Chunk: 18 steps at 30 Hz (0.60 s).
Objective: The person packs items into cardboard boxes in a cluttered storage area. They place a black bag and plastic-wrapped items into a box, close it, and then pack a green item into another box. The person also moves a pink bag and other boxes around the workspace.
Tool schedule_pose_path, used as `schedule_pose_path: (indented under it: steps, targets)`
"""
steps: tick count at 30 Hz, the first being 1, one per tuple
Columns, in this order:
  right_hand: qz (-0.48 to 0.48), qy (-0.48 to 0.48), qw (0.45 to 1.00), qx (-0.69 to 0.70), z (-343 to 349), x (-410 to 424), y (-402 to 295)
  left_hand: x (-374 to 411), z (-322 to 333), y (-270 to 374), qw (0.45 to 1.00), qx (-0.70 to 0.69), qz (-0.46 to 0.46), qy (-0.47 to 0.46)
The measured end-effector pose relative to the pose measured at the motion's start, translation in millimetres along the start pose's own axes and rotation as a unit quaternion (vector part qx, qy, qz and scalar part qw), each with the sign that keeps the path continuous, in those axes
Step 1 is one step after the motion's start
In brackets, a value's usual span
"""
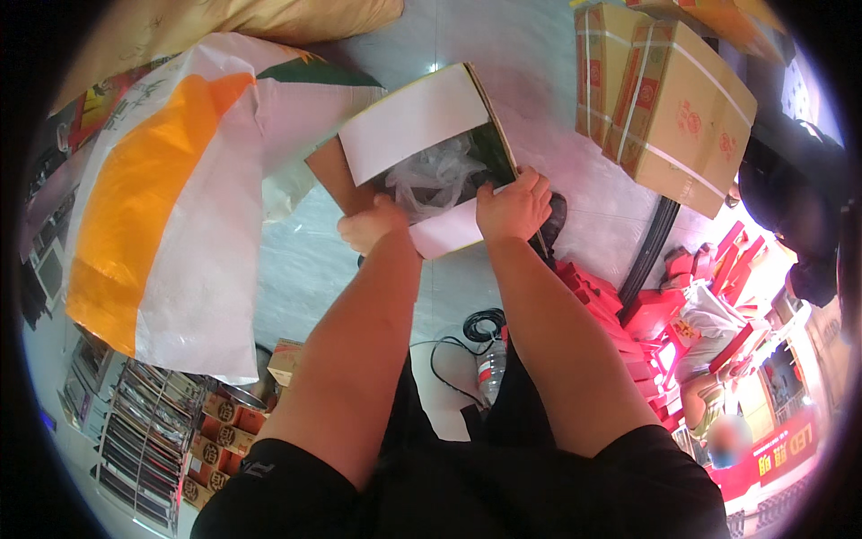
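Observation:
In front of me is an open cardboard box [413, 128] with white flaps folded outward and a brown flap [337, 176] at its left. Crumpled clear plastic film [434, 174] lies inside, and whatever may be beneath it is hidden. My left hand [377, 226] grips the near left corner of the box. On the near right edge, my right hand [515, 207] has its fingers over the rim. The box is tilted, its opening turned towards me.
A large white and orange woven sack [195, 202] stands at left. Strapped cartons [680, 108] are at upper right. A coiled black cable [483, 325] and a plastic bottle [491, 370] lie near my legs. Red boxes [653, 313] and another person [707, 337] are at right.

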State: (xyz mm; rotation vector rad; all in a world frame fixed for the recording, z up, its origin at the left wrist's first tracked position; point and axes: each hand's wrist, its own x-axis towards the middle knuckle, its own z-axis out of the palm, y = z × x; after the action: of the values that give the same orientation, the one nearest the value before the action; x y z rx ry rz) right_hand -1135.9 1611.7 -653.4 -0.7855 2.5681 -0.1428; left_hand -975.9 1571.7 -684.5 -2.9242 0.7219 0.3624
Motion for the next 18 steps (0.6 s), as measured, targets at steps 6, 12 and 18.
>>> schedule_pose_path:
  steps: [6, 12, 18]
  targets:
    - [0.025, -0.072, 0.997, 0.026, -3.1, 34.6, 14.7, 39.9, -33.9, 2.0, 0.98, -0.109, -0.071, -0.153]
    - [0.019, -0.112, 0.993, -0.042, -12.9, 55.2, 20.3, 67.1, -6.3, -25.9, 0.987, 0.002, 0.099, -0.128]
    - [-0.178, -0.324, 0.901, -0.226, -28.3, 99.2, 40.4, 154.2, 19.1, -115.7, 0.899, 0.092, 0.352, -0.244]
